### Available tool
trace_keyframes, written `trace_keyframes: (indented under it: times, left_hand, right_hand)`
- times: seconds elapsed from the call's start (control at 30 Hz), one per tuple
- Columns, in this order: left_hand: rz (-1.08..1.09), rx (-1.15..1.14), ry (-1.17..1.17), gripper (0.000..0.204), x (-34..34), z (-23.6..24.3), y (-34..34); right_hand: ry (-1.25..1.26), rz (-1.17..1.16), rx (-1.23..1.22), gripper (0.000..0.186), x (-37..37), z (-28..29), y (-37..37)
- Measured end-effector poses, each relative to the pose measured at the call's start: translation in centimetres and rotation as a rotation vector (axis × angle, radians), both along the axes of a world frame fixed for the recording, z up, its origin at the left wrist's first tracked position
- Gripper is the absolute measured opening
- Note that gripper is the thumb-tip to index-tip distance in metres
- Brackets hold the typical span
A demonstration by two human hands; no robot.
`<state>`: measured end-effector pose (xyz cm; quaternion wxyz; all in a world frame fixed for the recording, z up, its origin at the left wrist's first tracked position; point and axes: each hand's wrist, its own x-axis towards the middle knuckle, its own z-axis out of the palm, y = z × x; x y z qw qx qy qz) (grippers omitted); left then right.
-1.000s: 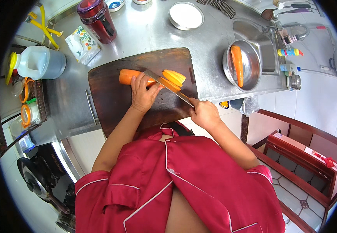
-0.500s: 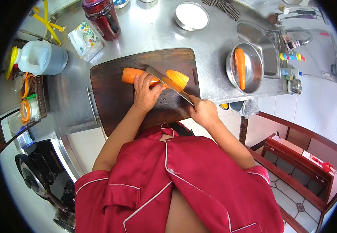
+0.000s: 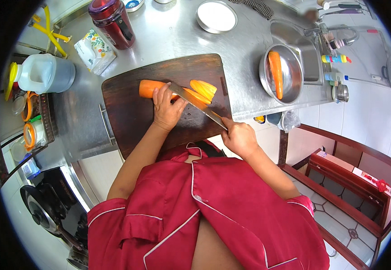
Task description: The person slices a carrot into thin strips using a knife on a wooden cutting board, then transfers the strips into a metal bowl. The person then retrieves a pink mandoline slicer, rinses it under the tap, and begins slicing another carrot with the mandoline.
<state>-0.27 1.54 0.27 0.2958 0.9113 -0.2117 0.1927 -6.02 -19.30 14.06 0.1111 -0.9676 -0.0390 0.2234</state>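
Note:
On a dark wooden board (image 3: 128,112), my left hand (image 3: 166,110) has its fingers curled over a thick orange carrot (image 3: 147,88), pressing it down. My right hand (image 3: 239,136) grips the handle of a long knife (image 3: 200,105), whose blade lies diagonally across the carrot beside my left fingertips. Several cut carrot pieces (image 3: 201,87) lie just right of the blade, lengthwise and overlapping. The carrot's cut end is partly hidden under the knife and fingers.
A steel bowl (image 3: 290,72) with a whole carrot sits right, by the sink (image 3: 311,67). Behind the board are a red flask (image 3: 114,31), tissue pack (image 3: 94,51) and white-filled dish (image 3: 216,16). Left are a plastic jug (image 3: 49,74) and, lower, a black lidded pan (image 3: 40,207).
The knife and my right hand moved slightly forward, then back toward my body relative to the board. My left hand stays on the carrot.

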Motion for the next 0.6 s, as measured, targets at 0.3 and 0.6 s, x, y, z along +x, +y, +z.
trace_keyframes:
  times: [0.3,0.6]
  left_hand:
    - [0.046,0.037,-0.01,0.019,0.0,0.1,-0.2]
    - [0.022,-0.029,-0.03,0.022,0.0,0.0,-0.2]
  right_hand:
    - [0.059,0.01,-0.014,0.03,3.0,-0.7,2.0]
    - [0.113,-0.002,-0.017,0.02,2.3,-0.1,0.9]
